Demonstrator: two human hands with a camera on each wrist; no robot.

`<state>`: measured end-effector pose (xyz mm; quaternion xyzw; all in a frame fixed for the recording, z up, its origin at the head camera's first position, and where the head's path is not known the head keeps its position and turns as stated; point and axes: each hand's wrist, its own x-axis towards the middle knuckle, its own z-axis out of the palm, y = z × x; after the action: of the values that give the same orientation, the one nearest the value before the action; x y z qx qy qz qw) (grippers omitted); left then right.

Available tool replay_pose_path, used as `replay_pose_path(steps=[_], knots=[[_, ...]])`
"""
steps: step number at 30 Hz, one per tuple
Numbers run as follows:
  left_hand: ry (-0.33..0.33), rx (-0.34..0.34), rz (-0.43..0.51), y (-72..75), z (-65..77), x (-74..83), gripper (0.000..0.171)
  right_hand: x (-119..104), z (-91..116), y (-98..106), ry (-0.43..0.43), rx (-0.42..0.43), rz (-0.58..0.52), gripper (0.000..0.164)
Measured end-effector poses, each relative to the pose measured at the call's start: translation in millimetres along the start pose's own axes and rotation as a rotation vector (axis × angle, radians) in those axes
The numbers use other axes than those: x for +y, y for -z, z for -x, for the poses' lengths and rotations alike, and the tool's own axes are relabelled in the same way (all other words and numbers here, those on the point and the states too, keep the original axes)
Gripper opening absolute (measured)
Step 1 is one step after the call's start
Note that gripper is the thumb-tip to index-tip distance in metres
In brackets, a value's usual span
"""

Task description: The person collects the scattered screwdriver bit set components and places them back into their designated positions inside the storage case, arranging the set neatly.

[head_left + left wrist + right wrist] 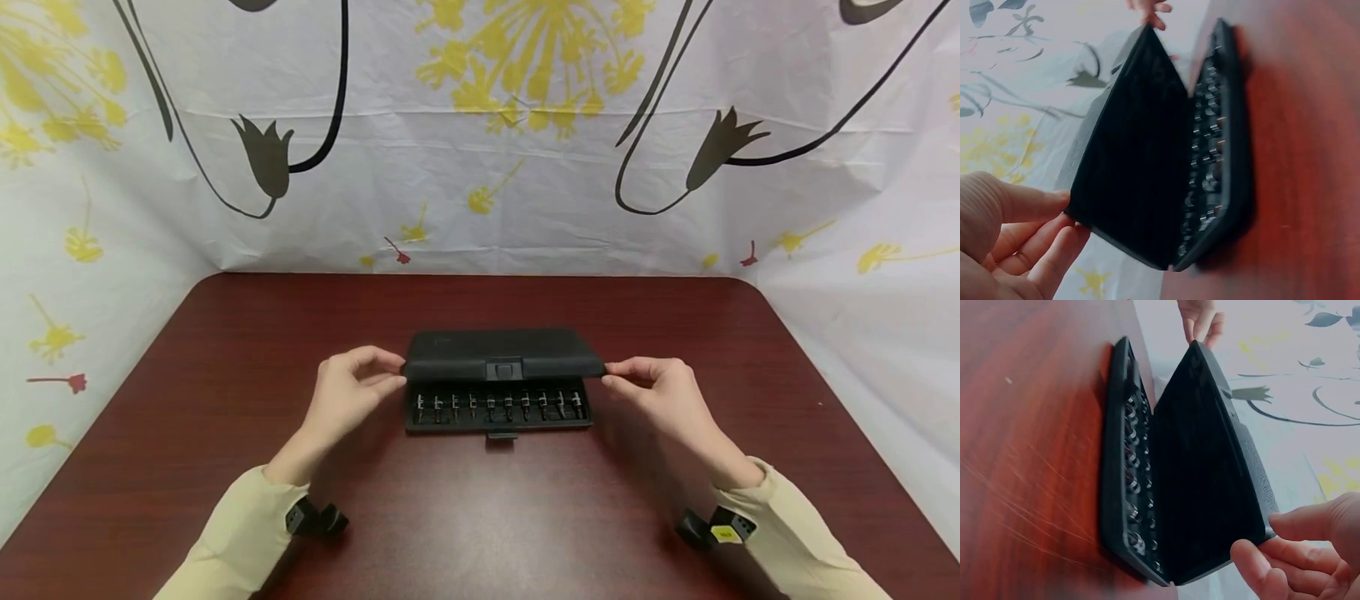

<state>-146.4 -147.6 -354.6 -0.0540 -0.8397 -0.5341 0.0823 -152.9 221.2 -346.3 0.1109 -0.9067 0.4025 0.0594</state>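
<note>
A black hinged case [498,423] lies on the table with its lid [465,350] tilted partway up. Metal router-like bits [491,407] stand in a row inside the base; their exact kind is too small to tell. My left hand [348,387] pinches the lid's left front corner between thumb and fingers. At the opposite corner, my right hand [660,392] pinches the lid the same way. In the left wrist view the lid's dark inner face [1138,150] shows, and the right wrist view has more bits [1132,481] along the base.
The case rests on a dark red-brown table [495,517] with rounded far corners. Behind and beside it hangs a white sheet [525,225] with yellow and dark plant prints. A latch tab [501,436] juts from the base's front edge.
</note>
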Motion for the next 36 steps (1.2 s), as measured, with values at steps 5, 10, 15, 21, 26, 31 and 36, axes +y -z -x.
replay_pose_path(steps=[5,10,15,21,26,31,36], knots=[[-0.111,0.03,-0.02,-6.7,11.2,-2.0,0.021,-0.9,10.4,-1.6,-0.009,-0.051,0.014,0.018],[-0.216,0.044,-0.083,-11.8,18.4,-6.7,0.023,0.2,19.1,-4.2,-0.012,-0.098,0.015,0.02],[-0.34,0.055,-0.188,-16.7,25.0,-12.6,0.028,2.8,25.0,-9.4,-0.003,-0.12,0.028,0.022],[-0.428,0.047,-0.362,-24.5,33.6,-16.7,0.031,6.1,30.8,-15.1,0.001,-0.168,0.046,0.027],[-0.405,0.021,-0.44,-29.2,39.7,-17.0,0.03,8.9,34.6,-19.2,0.006,-0.223,0.064,0.033],[-0.379,-0.017,-0.481,-32.2,42.3,-17.6,0.027,9.6,35.7,-21.3,0.038,-0.276,0.108,0.038],[-0.344,-0.047,-0.591,-34.7,42.6,-12.7,0.021,4.0,33.9,-21.7,0.057,-0.269,0.276,0.038]])
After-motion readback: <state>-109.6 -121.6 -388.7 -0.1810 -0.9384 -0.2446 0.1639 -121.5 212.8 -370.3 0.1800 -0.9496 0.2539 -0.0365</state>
